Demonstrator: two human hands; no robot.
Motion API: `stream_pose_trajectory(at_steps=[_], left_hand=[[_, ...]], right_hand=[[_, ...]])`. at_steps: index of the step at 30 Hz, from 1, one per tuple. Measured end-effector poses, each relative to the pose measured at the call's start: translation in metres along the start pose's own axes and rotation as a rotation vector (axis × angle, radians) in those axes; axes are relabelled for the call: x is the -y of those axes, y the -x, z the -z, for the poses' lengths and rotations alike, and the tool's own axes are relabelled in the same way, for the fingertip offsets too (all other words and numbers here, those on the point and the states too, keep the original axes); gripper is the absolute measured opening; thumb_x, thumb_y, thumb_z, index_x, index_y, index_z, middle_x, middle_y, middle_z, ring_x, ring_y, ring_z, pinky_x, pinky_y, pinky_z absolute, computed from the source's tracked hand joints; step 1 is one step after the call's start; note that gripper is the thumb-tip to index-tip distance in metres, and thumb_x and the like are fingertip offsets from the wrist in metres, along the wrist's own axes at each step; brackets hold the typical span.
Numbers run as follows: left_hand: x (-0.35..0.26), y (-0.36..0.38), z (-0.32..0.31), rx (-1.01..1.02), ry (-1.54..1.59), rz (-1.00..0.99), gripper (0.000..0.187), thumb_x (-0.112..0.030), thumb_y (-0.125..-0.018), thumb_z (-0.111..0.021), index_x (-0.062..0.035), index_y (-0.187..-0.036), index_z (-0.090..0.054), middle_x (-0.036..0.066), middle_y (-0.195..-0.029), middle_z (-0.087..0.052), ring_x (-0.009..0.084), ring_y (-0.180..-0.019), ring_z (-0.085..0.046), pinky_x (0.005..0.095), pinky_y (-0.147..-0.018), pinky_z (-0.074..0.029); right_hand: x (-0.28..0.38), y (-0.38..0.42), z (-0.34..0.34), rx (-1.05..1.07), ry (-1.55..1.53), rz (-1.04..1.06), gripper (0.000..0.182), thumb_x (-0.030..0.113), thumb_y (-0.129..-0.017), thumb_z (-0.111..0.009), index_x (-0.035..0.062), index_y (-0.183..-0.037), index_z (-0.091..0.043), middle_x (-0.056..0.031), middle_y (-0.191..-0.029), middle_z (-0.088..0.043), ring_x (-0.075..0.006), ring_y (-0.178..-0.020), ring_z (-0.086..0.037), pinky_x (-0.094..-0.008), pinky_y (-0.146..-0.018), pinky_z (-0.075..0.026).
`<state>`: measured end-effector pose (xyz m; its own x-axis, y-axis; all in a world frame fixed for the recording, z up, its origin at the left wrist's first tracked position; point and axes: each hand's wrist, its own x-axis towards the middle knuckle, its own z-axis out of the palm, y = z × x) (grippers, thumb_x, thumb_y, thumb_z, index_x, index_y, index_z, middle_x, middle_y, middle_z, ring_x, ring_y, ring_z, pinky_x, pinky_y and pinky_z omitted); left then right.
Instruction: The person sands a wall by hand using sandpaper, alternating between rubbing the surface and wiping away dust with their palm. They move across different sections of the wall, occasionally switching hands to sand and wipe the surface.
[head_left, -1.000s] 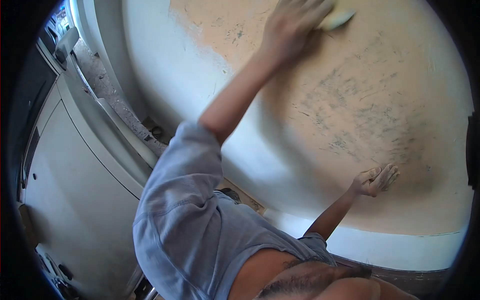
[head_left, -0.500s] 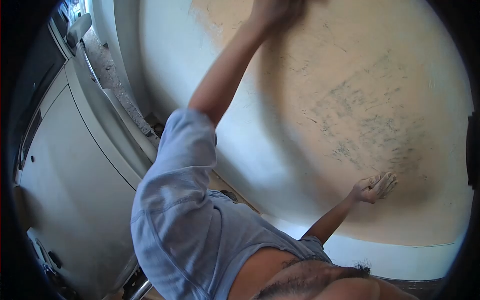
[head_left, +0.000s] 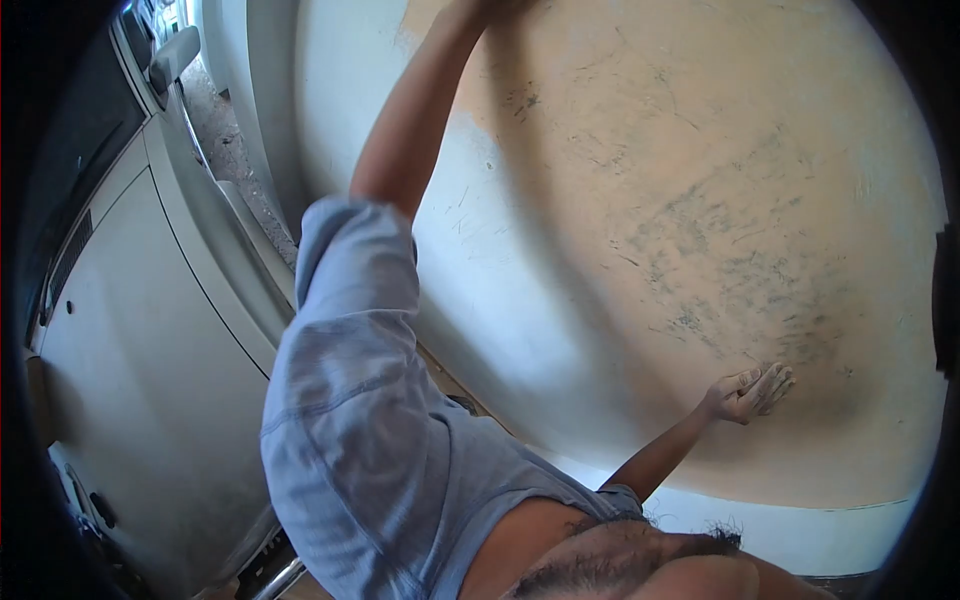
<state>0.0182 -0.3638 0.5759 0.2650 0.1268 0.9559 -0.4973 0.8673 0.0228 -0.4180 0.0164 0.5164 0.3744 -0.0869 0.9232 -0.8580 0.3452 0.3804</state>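
Observation:
My left arm reaches up along the wall [head_left: 640, 150]. My left hand [head_left: 495, 8] is at the top edge of the view, close to the tan-coloured patch; it is mostly cut off and its fingers are hidden. Lower right, my right hand [head_left: 750, 393] is held by the wall just below the dark scuff marks. Its fingers are loosely bent with the thumb apart, pale dust coats them, and nothing shows in them. The wall's tan area has scratches and dark smudges, while its left part is whitish.
A pale vehicle [head_left: 150, 330] with a side mirror [head_left: 174, 58] stands close on the left. Between it and the wall runs a narrow strip of rough ground [head_left: 225, 135]. A white band [head_left: 780, 510] borders the wall's lower edge.
My left arm has swung a little to the left, and its hand has gone further out of the top of view. My right hand sits slightly lower.

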Motion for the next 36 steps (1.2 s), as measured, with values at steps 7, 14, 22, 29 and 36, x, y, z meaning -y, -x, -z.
stream_pose_trajectory(at_steps=[7,14,22,29,36], left_hand=[[0.003,0.222,0.061,-0.016,-0.18,0.395,0.03,-0.005,-0.095,-0.051,-0.0066,-0.121,-0.066,0.018,-0.127,-0.061,0.0271,-0.127,-0.053,0.0335,-0.098,-0.046],[0.021,-0.013,0.0,-0.074,0.016,0.465,0.029,-0.019,-0.098,-0.051,-0.0015,-0.116,-0.064,0.024,-0.111,-0.065,0.0333,-0.104,-0.065,0.0365,-0.082,-0.051],[-0.154,0.241,0.015,0.069,-0.01,0.471,0.038,0.002,-0.079,-0.056,0.0037,-0.116,-0.064,0.025,-0.124,-0.061,0.0399,-0.125,-0.052,0.0529,-0.109,-0.034],[-0.09,-0.02,-0.044,-0.011,0.113,0.259,0.033,-0.015,-0.097,-0.048,0.0011,-0.123,-0.06,0.025,-0.124,-0.06,0.0358,-0.116,-0.059,0.0384,-0.093,-0.049],[-0.242,0.246,-0.009,0.382,0.123,0.418,0.037,-0.005,-0.08,-0.058,-0.0001,-0.115,-0.067,0.021,-0.123,-0.063,0.0391,-0.12,-0.057,0.0601,-0.108,-0.032]], right_hand=[[0.006,-0.005,0.0,-0.024,-0.021,0.003,0.034,0.023,-0.099,-0.052,-0.0013,-0.117,-0.067,-0.0147,-0.126,-0.063,-0.0338,-0.122,-0.056,-0.0446,-0.104,-0.039],[0.002,-0.004,-0.002,-0.026,-0.041,0.022,0.037,0.025,-0.099,-0.049,-0.0011,-0.118,-0.066,-0.0153,-0.127,-0.063,-0.0349,-0.124,-0.055,-0.0459,-0.105,-0.039],[0.002,-0.001,-0.002,-0.013,0.003,0.001,0.035,0.024,-0.099,-0.05,-0.0024,-0.116,-0.066,-0.0157,-0.126,-0.063,-0.0356,-0.124,-0.055,-0.047,-0.105,-0.04],[-0.002,0.0,-0.004,0.008,0.003,0.015,0.036,0.025,-0.099,-0.049,-0.0023,-0.115,-0.067,-0.0165,-0.125,-0.063,-0.0361,-0.123,-0.055,-0.0474,-0.104,-0.04],[0.002,0.0,-0.001,-0.018,-0.034,-0.027,0.039,0.028,-0.099,-0.048,-0.0012,-0.117,-0.067,-0.0166,-0.124,-0.064,-0.0367,-0.123,-0.055,-0.0471,-0.105,-0.038]])
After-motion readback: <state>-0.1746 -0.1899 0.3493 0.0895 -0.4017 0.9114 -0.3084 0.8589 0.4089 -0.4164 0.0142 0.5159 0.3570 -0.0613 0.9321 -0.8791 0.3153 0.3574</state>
